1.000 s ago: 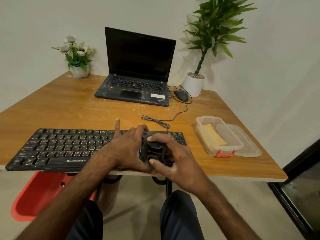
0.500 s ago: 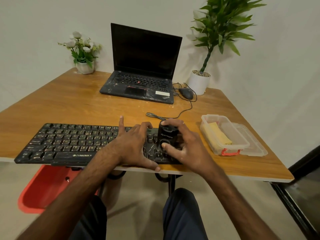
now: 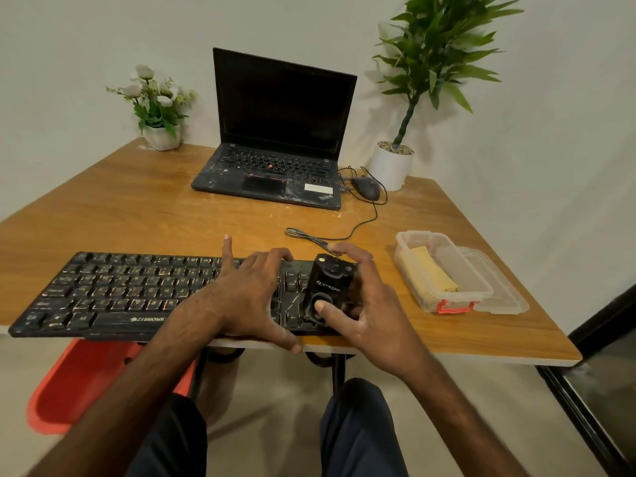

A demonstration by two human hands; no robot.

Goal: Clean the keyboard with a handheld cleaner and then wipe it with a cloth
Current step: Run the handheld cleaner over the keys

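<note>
A dusty black keyboard [image 3: 113, 290] lies along the near edge of the wooden table [image 3: 137, 215]. My right hand [image 3: 364, 304] grips a small black handheld cleaner [image 3: 327, 284] that stands on the keyboard's right end, thumb on its round button. My left hand [image 3: 247, 294] rests flat on the keys just left of the cleaner, fingers spread, thumb at the table's edge. A folded yellow cloth [image 3: 433, 273] lies inside a clear plastic box [image 3: 444, 301] to the right of the keyboard.
An open black laptop [image 3: 275, 160] sits at the back, with a mouse [image 3: 366, 187] and its cable beside it. A white flower pot [image 3: 160, 136] stands back left, a potted plant [image 3: 392, 163] back right. The box lid [image 3: 509, 297] lies next to the box. A red bin [image 3: 75, 383] is under the table.
My right hand has moved the cleaner from the keyboard's lower right area further right and toward the far edge. My left hand stayed pressed on the keys.
</note>
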